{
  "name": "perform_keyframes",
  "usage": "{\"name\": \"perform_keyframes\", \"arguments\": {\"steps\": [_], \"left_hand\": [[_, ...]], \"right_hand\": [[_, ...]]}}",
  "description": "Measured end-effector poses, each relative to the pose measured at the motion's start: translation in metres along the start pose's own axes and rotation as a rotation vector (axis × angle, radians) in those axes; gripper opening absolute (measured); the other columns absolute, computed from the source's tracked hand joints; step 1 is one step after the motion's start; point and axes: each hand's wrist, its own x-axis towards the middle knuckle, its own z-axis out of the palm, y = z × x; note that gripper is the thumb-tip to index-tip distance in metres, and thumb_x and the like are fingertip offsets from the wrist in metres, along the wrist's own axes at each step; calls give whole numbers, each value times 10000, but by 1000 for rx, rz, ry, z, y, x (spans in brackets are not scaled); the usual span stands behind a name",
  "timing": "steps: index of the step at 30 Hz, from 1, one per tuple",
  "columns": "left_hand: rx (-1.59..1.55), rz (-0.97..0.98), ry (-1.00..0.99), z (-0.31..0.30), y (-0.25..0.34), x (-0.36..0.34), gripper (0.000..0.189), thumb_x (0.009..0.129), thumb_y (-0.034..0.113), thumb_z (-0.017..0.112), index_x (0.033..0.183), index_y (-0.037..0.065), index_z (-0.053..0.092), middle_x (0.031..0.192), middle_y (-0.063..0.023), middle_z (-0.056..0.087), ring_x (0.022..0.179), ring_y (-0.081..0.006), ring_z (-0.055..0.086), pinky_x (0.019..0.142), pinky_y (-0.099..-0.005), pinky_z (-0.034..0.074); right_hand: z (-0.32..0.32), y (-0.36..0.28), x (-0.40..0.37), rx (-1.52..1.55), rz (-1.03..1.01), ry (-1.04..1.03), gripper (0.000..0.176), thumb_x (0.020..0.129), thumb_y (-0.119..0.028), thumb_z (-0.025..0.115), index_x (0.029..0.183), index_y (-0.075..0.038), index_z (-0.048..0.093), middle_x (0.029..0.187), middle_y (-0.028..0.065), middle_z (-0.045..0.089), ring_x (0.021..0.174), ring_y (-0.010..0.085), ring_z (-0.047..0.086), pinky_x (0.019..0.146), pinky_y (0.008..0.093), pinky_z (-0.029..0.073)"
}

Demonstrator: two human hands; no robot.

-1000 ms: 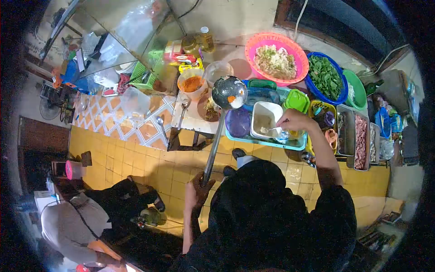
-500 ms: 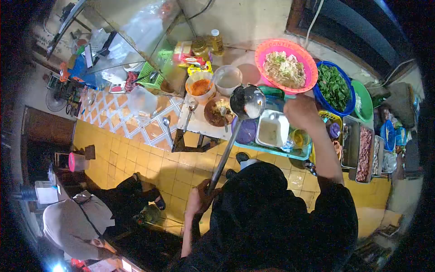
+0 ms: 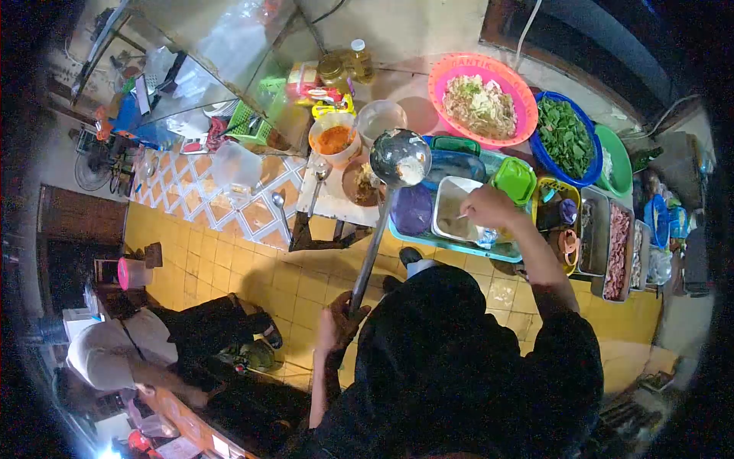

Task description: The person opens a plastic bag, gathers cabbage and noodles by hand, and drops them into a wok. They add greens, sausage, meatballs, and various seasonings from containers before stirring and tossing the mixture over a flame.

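Observation:
My left hand [image 3: 336, 325] is wrapped around the long handle of a large metal ladle [image 3: 375, 245]. The dark bowl of the ladle holds some white stuff and hangs above the table, beside a blue container. Over a white rectangular tub [image 3: 441, 222] with pale contents is my right hand [image 3: 491, 208], its fingers drawn together; what they hold is too small to make out. Behind that hand lies a bright green container [image 3: 514, 181]. A purple round item [image 3: 411, 209] sits left of the tub, both on a turquoise tray [image 3: 428, 243].
At the back stand a pink basin [image 3: 527, 122] of shredded food and a blue basin [image 3: 544, 153] of leafy greens. Metal trays [image 3: 616, 252] with meat are at right. An orange-filled tub [image 3: 334, 141] is left of the ladle. Another person [image 3: 126, 348] bends at lower left.
My right hand has moved from beside the pink basin down and left to the white tub, uncovering the green container. The ladle bowl has shifted slightly left. The other person leans lower.

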Motion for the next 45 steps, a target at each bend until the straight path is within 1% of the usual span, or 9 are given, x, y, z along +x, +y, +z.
{"name": "perform_keyframes", "arguments": {"steps": [6,17,32,34,38,40,43,44,45], "left_hand": [[-37,33,3,4,-18,10,386,760,243,681,1028,-6,557,579,-50,508,499,-106,443,458,-289,368],[28,7,-24,-3,2,9,334,772,223,667,996,1,559,576,-43,501,492,-106,439,449,-285,364],[37,84,4,-7,-16,7,371,755,209,683,1028,-7,555,656,-125,586,559,-154,511,542,-321,432],[6,122,22,-6,-25,7,387,735,191,710,1044,16,557,589,-17,534,445,-71,436,401,-242,356],[49,162,4,-11,-11,-2,387,734,178,711,1050,16,556,590,-16,532,447,-72,435,402,-245,355],[107,67,-28,-11,-7,-3,378,743,200,700,1042,12,565,697,-147,610,590,-143,529,564,-309,445],[82,75,-33,-8,-1,2,370,744,195,699,1042,20,568,682,-128,604,592,-137,525,560,-299,439],[99,96,-74,-6,4,3,370,744,195,699,1042,20,568,682,-128,604,592,-137,525,560,-299,439],[103,88,-47,-7,10,2,329,759,187,685,1019,22,569,639,-93,574,546,-120,491,509,-286,401]], "right_hand": [[-18,9,-18,165,-76,125,158,695,-130,549,789,-102,673,769,119,643,715,287,624,659,395,490],[-32,-4,-34,135,-53,66,165,699,-119,536,784,-87,674,780,118,648,716,289,625,678,390,496],[-34,5,-38,176,-65,116,157,708,-116,537,780,-73,670,757,121,646,721,286,622,689,386,492],[-43,3,-39,179,-60,120,155,710,-116,539,783,-71,668,756,120,646,726,283,622,690,387,491],[-62,-14,-42,234,-80,320,143,699,-110,574,804,-53,654,780,140,639,747,286,617,677,375,481],[-62,-32,-42,-300,233,311,119,686,-86,544,752,-50,636,749,158,628,742,294,622,652,405,489],[-21,-23,-32,-290,243,314,126,687,-112,523,701,-33,620,669,171,608,640,303,624,554,402,498],[-7,-29,-38,-331,152,444,141,686,-143,529,714,-46,628,640,147,606,597,288,620,535,389,497],[7,-33,-36,-369,198,300,159,672,-168,543,758,-69,632,721,133,624,665,265,628,553,367,500]]}}
